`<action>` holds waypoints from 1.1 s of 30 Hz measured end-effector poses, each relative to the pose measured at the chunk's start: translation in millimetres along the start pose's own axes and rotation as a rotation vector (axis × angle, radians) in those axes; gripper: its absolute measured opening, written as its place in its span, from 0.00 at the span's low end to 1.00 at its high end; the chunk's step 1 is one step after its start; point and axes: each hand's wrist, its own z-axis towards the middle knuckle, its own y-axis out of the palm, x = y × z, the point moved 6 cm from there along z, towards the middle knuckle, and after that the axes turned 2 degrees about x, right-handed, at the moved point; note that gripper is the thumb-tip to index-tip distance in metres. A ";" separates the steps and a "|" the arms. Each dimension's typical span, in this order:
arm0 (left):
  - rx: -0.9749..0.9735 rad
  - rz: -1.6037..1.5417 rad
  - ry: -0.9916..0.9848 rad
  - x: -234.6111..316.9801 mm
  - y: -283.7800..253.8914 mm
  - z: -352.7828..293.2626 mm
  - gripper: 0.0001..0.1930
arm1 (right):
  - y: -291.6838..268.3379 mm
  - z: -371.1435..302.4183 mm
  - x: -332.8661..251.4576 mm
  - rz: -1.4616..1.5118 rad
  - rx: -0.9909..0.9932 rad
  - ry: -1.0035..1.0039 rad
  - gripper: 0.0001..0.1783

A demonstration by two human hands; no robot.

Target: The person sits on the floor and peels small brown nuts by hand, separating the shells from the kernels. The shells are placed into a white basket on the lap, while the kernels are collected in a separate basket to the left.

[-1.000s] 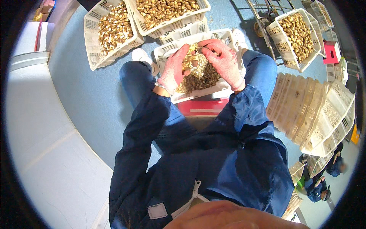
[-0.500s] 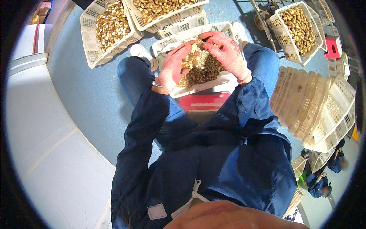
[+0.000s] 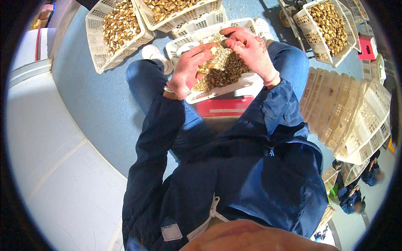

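Note:
Both hands wear pink gloves and are over a white perforated crate [image 3: 197,98] between my knees. My left hand [image 3: 188,69] is curled round a pale yellow, mushroom-like piece [image 3: 213,50], which shows at its fingertips. My right hand [image 3: 251,52] is a short way to the right, its thumb and fingers pinched together; what they hold, if anything, I cannot make out. Below the hands lies a heap of small brown and pale bits [image 3: 226,75] in the crate. A white ring-shaped thing [image 3: 187,48] shows at the crate's left side, partly behind my left hand.
A red box [image 3: 224,107] is under the crate's near side. Crates of brown, mushroom-like pieces stand at the far left [image 3: 98,50], far middle [image 3: 180,21] and far right [image 3: 320,50]. Stacked white crates [image 3: 331,106] lean at my right. Other people [image 3: 351,198] are at lower right.
My hands have drawn apart. The yellow clump that showed between them is less visible, and the right fingers have closed into a pinch. The view has shifted slightly.

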 end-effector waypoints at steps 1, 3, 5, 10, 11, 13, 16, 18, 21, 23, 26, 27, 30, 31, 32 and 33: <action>-0.010 0.019 0.016 1.4 0.4 -1.4 0.20 | 0.5 -1.5 -5.5 0.046 -0.008 0.021 0.11; -0.025 0.049 0.077 2.9 1.3 -1.0 0.21 | 8.0 -1.6 -7.2 0.018 -0.094 -0.016 0.10; -0.031 0.073 0.166 4.7 1.2 -0.8 0.21 | 2.8 -0.2 -3.0 -0.021 -0.028 -0.026 0.10; 0.006 0.085 0.032 1.3 0.2 -0.2 0.22 | 3.6 -1.1 -11.4 0.042 -0.059 0.007 0.11; 0.011 0.076 0.014 0.0 -0.4 0.1 0.22 | 5.4 -1.9 -9.4 0.019 -0.080 0.045 0.11; 0.024 0.072 -0.023 -2.9 -1.2 3.0 0.22 | -1.1 0.4 -2.9 0.009 -0.018 0.039 0.12; -0.011 0.084 0.021 -4.4 -1.4 6.2 0.24 | -1.6 -0.1 -5.1 0.041 -0.006 0.014 0.12; -0.048 0.373 0.277 2.2 -3.0 10.0 0.25 | 3.8 -3.1 -9.5 0.044 -0.044 0.000 0.12; -0.074 0.874 0.666 3.1 -7.3 5.5 0.27 | -2.5 -0.3 -5.1 -0.003 -0.020 0.080 0.10; -0.107 0.762 0.593 -0.2 -7.4 7.9 0.29 | -3.6 -3.2 -6.9 0.049 0.000 0.062 0.11; -0.148 0.697 0.554 16.6 4.1 1.3 0.31 | 2.4 -3.0 -5.2 -0.008 -0.067 0.005 0.11; -0.132 0.819 0.687 21.3 4.6 -2.0 0.29 | -2.8 -2.9 -0.3 0.052 -0.027 0.113 0.11; -0.111 0.915 0.952 0.3 -15.4 -2.0 0.24 | -4.5 -2.4 -10.2 0.072 0.018 -0.050 0.10; -0.104 0.939 0.928 4.4 -12.0 -2.9 0.23 | 1.2 -2.2 -14.0 0.013 -0.056 -0.045 0.10; -0.098 0.963 0.904 8.9 -8.8 -3.6 0.22 | -0.6 -2.1 -10.0 -0.015 -0.026 -0.052 0.10; -0.091 0.987 0.879 14.4 -4.4 -4.8 0.20 | -2.7 -1.8 -2.8 -0.042 0.004 -0.060 0.10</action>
